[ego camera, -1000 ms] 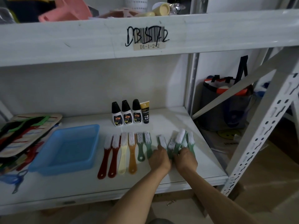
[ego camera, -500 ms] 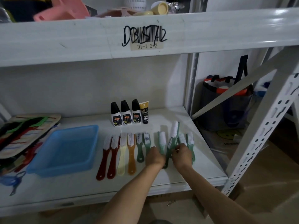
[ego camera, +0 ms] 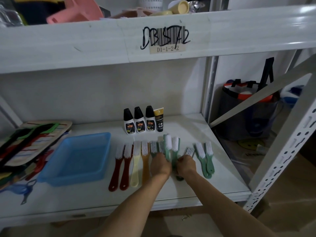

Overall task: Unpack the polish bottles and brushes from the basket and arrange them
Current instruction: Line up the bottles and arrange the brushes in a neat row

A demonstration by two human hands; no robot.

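Three white polish bottles with black caps point(ego camera: 139, 122) and a black tube point(ego camera: 159, 119) stand in a row at the back of the white shelf point(ego camera: 196, 134). A row of brushes lies in front: two red point(ego camera: 119, 166), one cream point(ego camera: 135, 164), one amber point(ego camera: 145, 159), then dark green ones point(ego camera: 153, 147). My left hand point(ego camera: 160, 164) grips a light green brush point(ego camera: 167, 146). My right hand point(ego camera: 186, 164) grips another green brush point(ego camera: 175, 147) beside it. Two light green brushes point(ego camera: 204, 156) lie further right, with a bristle head point(ego camera: 190, 150) beside them.
An empty blue basket point(ego camera: 77, 159) sits left of the brushes. Striped fabric items point(ego camera: 29, 142) and blue scissors point(ego camera: 24, 190) lie at the far left. A slanted metal brace point(ego camera: 256, 100) and a perforated post point(ego camera: 282, 158) border the shelf's right side, with bags behind.
Both hands lifted green brushes out of the cluster and shifted them left, next to the dark green brushes. A gap opened between the held brushes and the ones left at the right.
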